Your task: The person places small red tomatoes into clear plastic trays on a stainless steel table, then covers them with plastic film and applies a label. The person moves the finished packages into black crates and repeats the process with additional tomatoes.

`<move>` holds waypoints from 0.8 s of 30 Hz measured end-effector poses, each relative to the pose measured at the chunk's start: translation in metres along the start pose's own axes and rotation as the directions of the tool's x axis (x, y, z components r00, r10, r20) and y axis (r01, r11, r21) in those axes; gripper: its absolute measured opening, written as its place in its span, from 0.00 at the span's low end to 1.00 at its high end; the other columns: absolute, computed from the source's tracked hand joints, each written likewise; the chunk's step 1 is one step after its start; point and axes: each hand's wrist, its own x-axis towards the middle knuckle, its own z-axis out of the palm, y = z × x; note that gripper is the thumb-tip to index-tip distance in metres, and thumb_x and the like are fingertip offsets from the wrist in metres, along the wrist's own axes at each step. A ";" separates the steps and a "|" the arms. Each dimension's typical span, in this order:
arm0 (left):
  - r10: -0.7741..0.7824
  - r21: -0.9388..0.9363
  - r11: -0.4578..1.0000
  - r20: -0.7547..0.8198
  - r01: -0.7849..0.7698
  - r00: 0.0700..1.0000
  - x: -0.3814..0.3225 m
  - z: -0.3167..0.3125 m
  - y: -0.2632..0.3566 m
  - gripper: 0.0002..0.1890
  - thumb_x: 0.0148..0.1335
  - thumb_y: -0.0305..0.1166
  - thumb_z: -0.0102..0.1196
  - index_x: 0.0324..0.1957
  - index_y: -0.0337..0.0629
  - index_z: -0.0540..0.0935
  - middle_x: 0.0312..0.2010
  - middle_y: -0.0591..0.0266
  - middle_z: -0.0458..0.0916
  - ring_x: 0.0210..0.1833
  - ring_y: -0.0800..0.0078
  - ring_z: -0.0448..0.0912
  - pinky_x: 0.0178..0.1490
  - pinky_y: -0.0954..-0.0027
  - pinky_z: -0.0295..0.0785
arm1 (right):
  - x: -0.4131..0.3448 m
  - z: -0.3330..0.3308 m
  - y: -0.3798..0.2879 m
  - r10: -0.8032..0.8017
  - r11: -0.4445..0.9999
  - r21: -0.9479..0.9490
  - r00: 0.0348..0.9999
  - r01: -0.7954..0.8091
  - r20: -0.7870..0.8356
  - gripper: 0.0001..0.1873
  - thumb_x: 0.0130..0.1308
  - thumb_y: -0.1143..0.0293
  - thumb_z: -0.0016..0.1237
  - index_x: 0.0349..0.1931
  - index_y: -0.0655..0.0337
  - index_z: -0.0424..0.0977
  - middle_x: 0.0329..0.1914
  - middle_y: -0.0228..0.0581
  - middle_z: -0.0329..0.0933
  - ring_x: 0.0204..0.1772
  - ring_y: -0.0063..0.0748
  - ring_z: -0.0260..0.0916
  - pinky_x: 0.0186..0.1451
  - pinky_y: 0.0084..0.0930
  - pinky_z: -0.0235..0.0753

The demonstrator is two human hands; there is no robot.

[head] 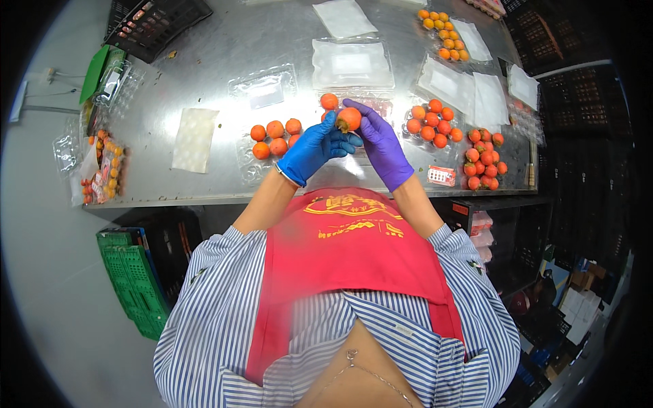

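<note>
An orange persimmon (349,118) with its leafy calyx towards me is held up between both hands, above the steel table. My right hand (381,143), in a purple glove, grips it from the right with thumb and fingers. My left hand (312,150), gloved in blue, has its thumb against the fruit's left side and its fingers curled below. Just behind the held fruit is another persimmon (329,101). Left of my blue glove, several persimmons (275,129) sit in a clear plastic tray (249,168), partly hidden by that hand.
Further persimmons stand right of my hands in a tray group (431,120) and a loose cluster (487,158), near a printed card (442,175). Clear trays with white pads (353,64) lie behind. A foam sheet (195,140) is at left, a black crate (158,28) at the far left.
</note>
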 end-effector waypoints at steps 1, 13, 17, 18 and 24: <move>-0.013 -0.037 0.999 0.002 0.013 1.000 0.000 -0.002 -0.002 0.30 0.72 0.55 0.47 0.59 0.35 0.75 0.45 0.52 0.84 0.42 0.72 0.82 0.50 0.73 0.78 | -0.001 0.004 -0.002 0.024 0.999 -0.045 0.999 -0.025 -0.023 0.26 0.73 0.56 0.49 0.64 0.63 0.70 0.65 0.40 0.72 0.67 0.31 0.67 0.70 0.28 0.64; 0.050 -0.388 0.922 0.106 -0.005 0.993 0.000 -0.012 -0.023 0.24 0.74 0.45 0.50 0.65 0.44 0.70 0.55 0.57 0.79 0.57 0.65 0.80 0.56 0.71 0.80 | -0.003 0.015 -0.011 0.019 0.979 -0.203 0.998 -0.031 -0.059 0.23 0.75 0.52 0.43 0.59 0.59 0.76 0.58 0.38 0.76 0.63 0.30 0.70 0.68 0.29 0.63; 0.053 -0.409 0.912 0.140 0.009 0.989 0.002 -0.011 -0.023 0.24 0.73 0.46 0.50 0.64 0.45 0.71 0.55 0.59 0.79 0.56 0.67 0.80 0.55 0.73 0.80 | -0.003 0.019 -0.018 0.030 0.966 -0.256 0.998 -0.042 -0.053 0.23 0.75 0.52 0.45 0.59 0.58 0.76 0.58 0.37 0.76 0.61 0.28 0.70 0.66 0.28 0.65; 0.063 -0.397 0.918 0.117 -0.012 0.991 0.001 -0.011 -0.023 0.23 0.73 0.46 0.50 0.64 0.46 0.71 0.54 0.60 0.79 0.54 0.68 0.81 0.54 0.74 0.80 | -0.003 0.020 -0.019 0.016 0.961 -0.275 0.999 -0.026 -0.038 0.23 0.74 0.52 0.46 0.59 0.58 0.76 0.57 0.37 0.76 0.60 0.28 0.70 0.66 0.27 0.66; 0.051 -0.195 0.979 -0.038 -0.057 0.998 -0.001 0.000 -0.020 0.22 0.72 0.48 0.51 0.60 0.45 0.74 0.45 0.65 0.80 0.45 0.73 0.81 0.49 0.76 0.80 | -0.008 0.018 -0.021 0.051 0.958 -0.282 0.998 -0.059 -0.036 0.22 0.72 0.54 0.50 0.60 0.58 0.75 0.57 0.36 0.77 0.60 0.27 0.70 0.64 0.27 0.68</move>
